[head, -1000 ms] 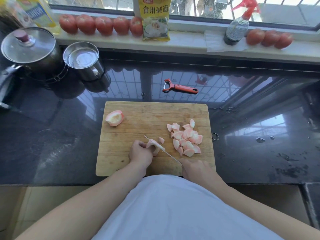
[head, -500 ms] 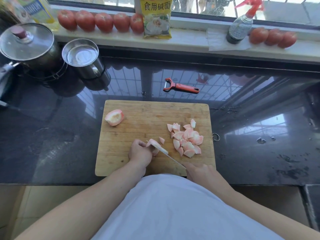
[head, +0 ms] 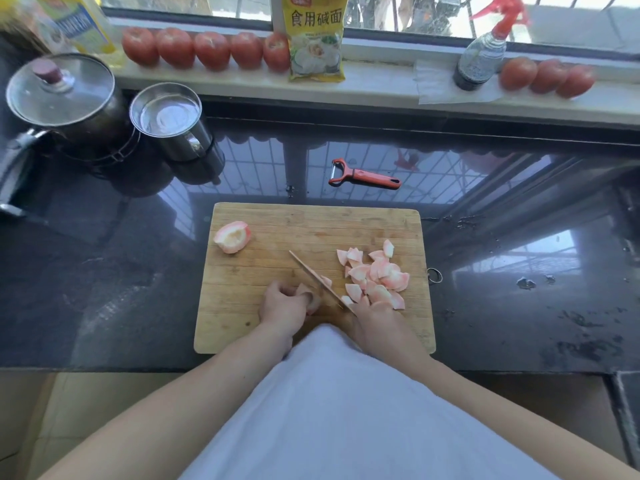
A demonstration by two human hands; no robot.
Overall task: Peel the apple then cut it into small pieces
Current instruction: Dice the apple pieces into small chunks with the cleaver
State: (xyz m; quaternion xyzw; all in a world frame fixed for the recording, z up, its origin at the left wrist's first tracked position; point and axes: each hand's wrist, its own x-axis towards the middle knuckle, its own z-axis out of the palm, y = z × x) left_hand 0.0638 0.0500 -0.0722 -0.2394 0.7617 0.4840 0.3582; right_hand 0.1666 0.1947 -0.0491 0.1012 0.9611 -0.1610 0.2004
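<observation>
Glossy black stone counter (head: 104,271) reflecting window grille; pale sill (head: 381,84) in daylight; beige floor tiles (head: 86,403) below.

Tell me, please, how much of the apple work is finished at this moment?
Peeling looks done: the peeler lies aside. A pile of cut pieces is on the cutting board. In hand: the left hand holds a wedge, the right hand holds the knife. Left: the apple chunk.

Black glossy counter (head: 104,289) as landmark. At its far-left corner: lidded pot (head: 62,95), steel mug (head: 169,121) just right of it. Along the windowsill (head: 381,86) behind the counter: five tomatoes (head: 211,50), yellow packet (head: 316,39), spray bottle (head: 485,58) on paper, three more tomatoes (head: 549,76). Yellow bottle (head: 79,26) behind the pot.
</observation>
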